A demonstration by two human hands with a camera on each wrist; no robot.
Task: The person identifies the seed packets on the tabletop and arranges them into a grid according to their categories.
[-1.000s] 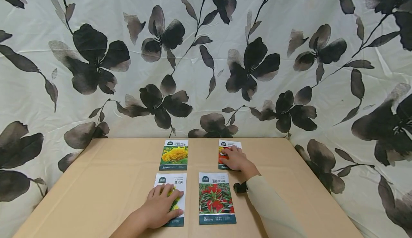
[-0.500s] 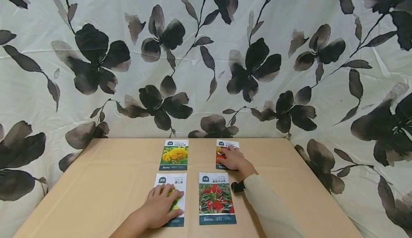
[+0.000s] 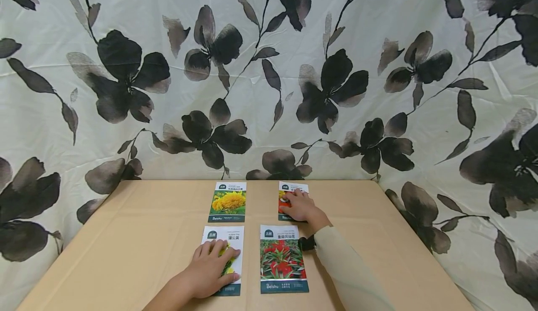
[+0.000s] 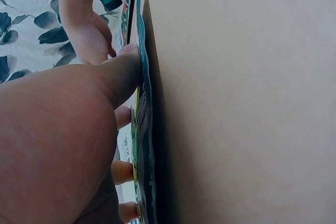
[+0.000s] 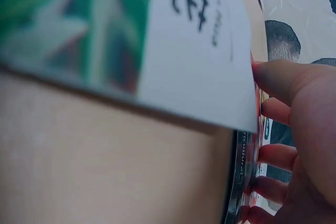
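My left hand (image 3: 210, 269) lies with fingers spread on the front-left seed packet (image 3: 214, 234), white with yellow flowers, covering most of its picture. In the left wrist view, the thumb and fingertips press the face of that packet (image 4: 143, 129). At the back right, my right hand (image 3: 299, 208) rests with spread fingers on a red seed packet (image 3: 287, 187), partly hiding it. The right wrist view shows those fingertips (image 5: 277, 157) touching its face. Nearer me lies a seed packet with red flowers (image 3: 283, 260), just left of the right wrist.
A seed packet with yellow blooms (image 3: 228, 202) lies at the back left of the tan table (image 3: 138, 250). Behind the table hangs a white cloth (image 3: 269, 91) printed with dark flowers. A black wrist camera (image 3: 307, 243) overlaps the red-flower packet's right edge.
The right hand has slid the red packet a little to the left, bringing its left edge above the red-flower packet. The left hand and the other packets have stayed put.
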